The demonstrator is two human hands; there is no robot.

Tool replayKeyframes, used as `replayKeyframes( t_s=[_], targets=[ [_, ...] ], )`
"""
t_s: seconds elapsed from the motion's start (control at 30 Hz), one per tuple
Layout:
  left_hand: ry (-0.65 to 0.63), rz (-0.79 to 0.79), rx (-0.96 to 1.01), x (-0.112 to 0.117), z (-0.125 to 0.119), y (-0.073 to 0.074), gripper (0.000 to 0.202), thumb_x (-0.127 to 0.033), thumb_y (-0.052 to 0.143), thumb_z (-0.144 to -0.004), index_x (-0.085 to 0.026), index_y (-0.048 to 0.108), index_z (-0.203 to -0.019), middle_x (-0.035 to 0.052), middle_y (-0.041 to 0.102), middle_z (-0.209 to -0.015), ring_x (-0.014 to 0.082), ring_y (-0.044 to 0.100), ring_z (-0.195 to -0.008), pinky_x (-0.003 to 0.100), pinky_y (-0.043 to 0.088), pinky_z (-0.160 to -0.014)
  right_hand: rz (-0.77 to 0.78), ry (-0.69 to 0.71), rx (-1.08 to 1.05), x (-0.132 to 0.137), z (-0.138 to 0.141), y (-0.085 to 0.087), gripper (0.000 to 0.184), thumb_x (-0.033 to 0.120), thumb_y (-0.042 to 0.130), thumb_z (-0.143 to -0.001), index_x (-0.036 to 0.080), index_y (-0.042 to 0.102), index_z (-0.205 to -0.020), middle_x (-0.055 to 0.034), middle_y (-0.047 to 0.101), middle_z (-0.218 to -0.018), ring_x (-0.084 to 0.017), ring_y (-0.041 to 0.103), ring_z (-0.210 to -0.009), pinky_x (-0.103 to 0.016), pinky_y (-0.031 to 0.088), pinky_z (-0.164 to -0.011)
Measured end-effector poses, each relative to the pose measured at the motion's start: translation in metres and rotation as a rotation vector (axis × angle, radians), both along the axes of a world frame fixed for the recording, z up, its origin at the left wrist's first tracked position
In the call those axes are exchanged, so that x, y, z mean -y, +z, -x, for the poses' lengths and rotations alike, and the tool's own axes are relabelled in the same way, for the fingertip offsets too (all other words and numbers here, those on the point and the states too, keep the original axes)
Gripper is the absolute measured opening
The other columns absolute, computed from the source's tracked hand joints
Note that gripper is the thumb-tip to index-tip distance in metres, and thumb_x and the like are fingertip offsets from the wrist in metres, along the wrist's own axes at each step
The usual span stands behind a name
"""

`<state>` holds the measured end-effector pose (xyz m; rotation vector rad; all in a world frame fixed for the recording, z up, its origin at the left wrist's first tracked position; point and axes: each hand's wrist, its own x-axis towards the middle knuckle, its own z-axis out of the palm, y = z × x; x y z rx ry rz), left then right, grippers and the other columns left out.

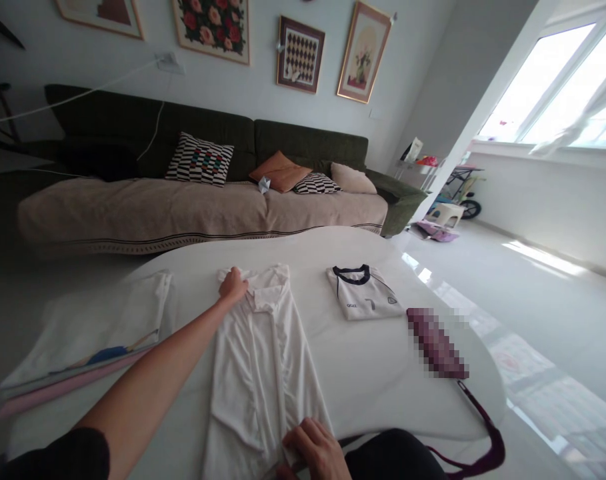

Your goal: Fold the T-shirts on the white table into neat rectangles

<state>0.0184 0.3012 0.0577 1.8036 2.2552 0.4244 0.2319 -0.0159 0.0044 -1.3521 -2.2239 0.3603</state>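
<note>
A white shirt (255, 353) lies lengthwise on the white table, its long sides turned inward and its surface wrinkled. My left hand (233, 287) is closed on the cloth at its far end, beside the collar. Near the table's front edge, my right hand (317, 448) has its fingers curled over the lower right part of the same shirt; its fingertips are partly hidden. To the right rests a folded white jersey (367, 297) with a dark neckline and a number 7.
A stack of folded clothes (97, 333) sits on the table (363, 380) at left. A maroon strapped item (483, 417), partly pixelated, lies at the right edge. Beyond the table stands a green sofa (307, 137) with cushions. A window (543, 80) is at far right.
</note>
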Motion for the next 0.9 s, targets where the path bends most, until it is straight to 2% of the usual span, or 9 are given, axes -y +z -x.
replayKeyframes(
  t_s=[0.13,0.3,0.4,0.53,0.6,0.63,0.7,0.8,0.9],
  targets=[
    [-0.115,0.004,-0.031,-0.011,-0.004,0.004,0.027,-0.034,0.052,-0.076,-0.020,0.062,-0.095,0.0068,0.066,-0.098,0.0193,0.060,-0.093,0.023,0.044,-0.072,0.025,-0.007,-0.053,-0.005,0.000,-0.001,0.030,0.037,0.069,-0.062,0.024,0.053,-0.083,0.0017,0.056,-0.074,-0.014,0.055,-0.068,-0.022,0.041,-0.061],
    [-0.217,-0.002,-0.094,-0.018,-0.010,0.008,0.015,-0.029,0.055,-0.071,-0.024,0.066,-0.080,0.0030,0.067,-0.095,0.0195,0.059,-0.092,0.025,0.042,-0.072,0.047,-0.026,-0.094,-0.008,-0.001,-0.009,0.030,0.041,0.070,-0.060,0.024,0.054,-0.079,0.0033,0.057,-0.071,-0.013,0.055,-0.065,-0.020,0.039,-0.059],
    [-0.189,-0.029,-0.128,-0.019,-0.010,0.009,0.018,-0.030,0.050,-0.075,-0.025,0.066,-0.081,0.0035,0.067,-0.096,0.0216,0.058,-0.094,0.030,0.041,-0.076,0.026,-0.044,-0.104,-0.008,0.001,-0.011,0.030,0.045,0.068,-0.061,0.024,0.054,-0.077,0.0033,0.057,-0.069,-0.012,0.055,-0.064,-0.020,0.038,-0.058],
    [-0.065,-0.028,-0.167,-0.025,-0.005,0.010,0.022,-0.026,0.049,-0.073,-0.020,0.066,-0.087,0.0124,0.065,-0.098,0.0311,0.054,-0.099,0.044,0.038,-0.081,-0.029,-0.059,-0.138,-0.011,0.003,-0.010,0.031,0.053,0.062,-0.065,0.024,0.054,-0.073,0.0033,0.057,-0.064,-0.011,0.055,-0.058,-0.020,0.037,-0.053],
    [-0.053,-0.020,-0.174,-0.030,-0.008,0.012,0.022,-0.024,0.053,-0.070,-0.018,0.067,-0.087,0.0150,0.064,-0.101,0.0349,0.050,-0.104,0.050,0.036,-0.083,-0.071,-0.057,-0.152,-0.013,0.003,-0.011,0.035,0.059,0.057,-0.068,0.024,0.054,-0.071,0.0037,0.056,-0.062,-0.010,0.054,-0.055,-0.019,0.036,-0.051],
    [-0.072,-0.025,-0.168,-0.033,-0.012,0.013,0.023,-0.023,0.053,-0.071,-0.019,0.066,-0.089,0.0142,0.063,-0.105,0.0346,0.048,-0.107,0.049,0.035,-0.085,-0.093,-0.057,-0.152,-0.014,0.004,-0.013,0.037,0.061,0.055,-0.069,0.024,0.054,-0.070,0.0038,0.056,-0.061,-0.010,0.054,-0.054,-0.019,0.035,-0.050],
    [-0.148,-0.039,-0.137,-0.041,-0.027,0.015,0.027,-0.027,0.050,-0.074,-0.024,0.065,-0.097,0.0082,0.060,-0.113,0.0290,0.047,-0.111,0.042,0.037,-0.088,-0.139,-0.054,-0.139,-0.016,0.005,-0.017,0.041,0.066,0.051,-0.070,0.024,0.053,-0.069,0.0041,0.055,-0.059,-0.010,0.052,-0.052,-0.019,0.034,-0.048],
    [-0.253,-0.007,-0.067,-0.054,-0.059,0.016,0.029,-0.037,0.047,-0.077,-0.029,0.065,-0.099,0.0015,0.063,-0.110,0.0217,0.052,-0.106,0.030,0.040,-0.085,-0.233,-0.076,-0.124,-0.019,0.008,-0.022,0.045,0.068,0.044,-0.073,0.024,0.052,-0.066,0.0040,0.053,-0.056,-0.010,0.050,-0.049,-0.020,0.032,-0.045],
    [-0.262,0.050,-0.023,-0.066,-0.087,0.013,0.034,-0.048,0.047,-0.075,-0.027,0.067,-0.093,0.0040,0.066,-0.103,0.0245,0.056,-0.099,0.035,0.040,-0.085,-0.348,-0.132,-0.150,-0.021,0.011,-0.022,0.045,0.063,0.037,-0.081,0.024,0.049,-0.061,0.0040,0.049,-0.050,-0.009,0.048,-0.045,-0.020,0.030,-0.043]
  ],
)
